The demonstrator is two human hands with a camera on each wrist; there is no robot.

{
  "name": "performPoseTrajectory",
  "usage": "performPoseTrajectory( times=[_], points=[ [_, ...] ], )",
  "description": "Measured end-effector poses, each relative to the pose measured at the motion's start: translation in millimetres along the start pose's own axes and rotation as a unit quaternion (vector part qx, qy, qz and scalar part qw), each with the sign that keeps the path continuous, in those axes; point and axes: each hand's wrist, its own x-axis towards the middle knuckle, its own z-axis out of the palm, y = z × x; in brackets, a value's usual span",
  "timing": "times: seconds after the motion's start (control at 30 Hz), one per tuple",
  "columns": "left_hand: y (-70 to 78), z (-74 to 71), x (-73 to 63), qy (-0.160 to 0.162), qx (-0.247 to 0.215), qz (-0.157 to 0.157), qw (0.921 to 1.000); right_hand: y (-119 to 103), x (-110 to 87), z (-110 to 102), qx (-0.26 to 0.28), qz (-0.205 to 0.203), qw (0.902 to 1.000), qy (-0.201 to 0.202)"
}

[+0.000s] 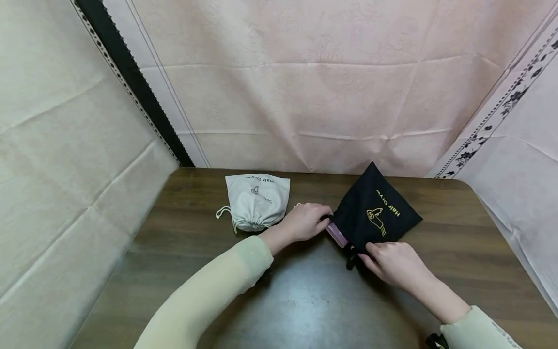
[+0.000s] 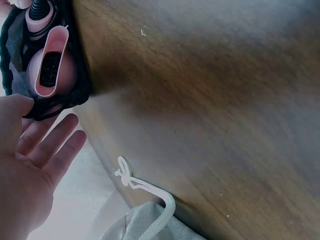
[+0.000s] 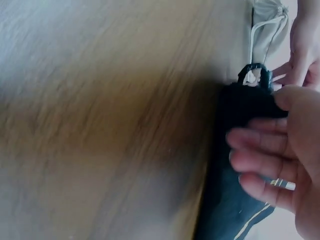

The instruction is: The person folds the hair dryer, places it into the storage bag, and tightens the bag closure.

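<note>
A black drawstring bag [image 1: 370, 213] with yellow "Hair Dryer" print lies on the table, its mouth towards my body. Inside the open mouth, the left wrist view shows a pink hair dryer [image 2: 70, 75] with a flat oval nozzle and a dark cord. My left hand [image 1: 307, 220] pinches the left edge of the mouth between thumb and index finger, the other fingers extended. On the near right side, my right hand [image 1: 394, 261] grips the other edge by thumb and index finger; its remaining fingers lie loosely along the black cloth in the right wrist view.
A full grey-white drawstring bag [image 1: 257, 201], also printed "Hair Dryer", sits left of the black one, close behind my left wrist. Its white cord [image 2: 155, 190] trails on the wooden table [image 1: 296, 310]. Pale cloth [image 1: 305, 97] hangs behind the table's back edge.
</note>
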Motion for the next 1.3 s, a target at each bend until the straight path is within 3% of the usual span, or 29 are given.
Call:
performPoseTrajectory(
  times=[0.17,0.33,0.47,0.53,0.7,0.9,1.0,1.1,1.3],
  points=[
    [2.3,-6.4,1.1,0.024,-0.047,0.008,0.9986,12,0.1,-15,0.066,0.039,0.9971,0.001],
    [12.4,-23.4,5.1,0.060,-0.118,-0.022,0.9909,21,11.8,-42,0.094,0.071,0.9927,0.026],
    [22.6,-42.1,6.4,0.074,-0.206,-0.046,0.9746,31,22.5,-61,0.108,0.086,0.9893,0.047],
    [28.2,-52.2,7.3,0.069,-0.256,-0.062,0.9622,37,27.7,-71,0.122,0.090,0.9868,0.056],
    [41.3,-77.6,10.7,0.051,-0.335,-0.089,0.9367,51,37.5,-90,0.172,0.112,0.9779,0.038],
    [44.6,-95.7,10.0,0.043,-0.346,-0.087,0.9331,62,45.8,-102,0.185,0.138,0.9727,0.019],
    [41.5,-97.8,9.6,0.041,-0.365,-0.087,0.9260,63,49.2,-101,0.186,0.145,0.9717,0.013],
    [37.4,-96.4,10.3,0.041,-0.405,-0.096,0.9082,61,50.9,-99,0.190,0.149,0.9704,0.003],
    [33.9,-91.8,11.7,0.050,-0.508,-0.123,0.8512,57,46.0,-96,0.203,0.158,0.9665,-0.004]
  ],
)
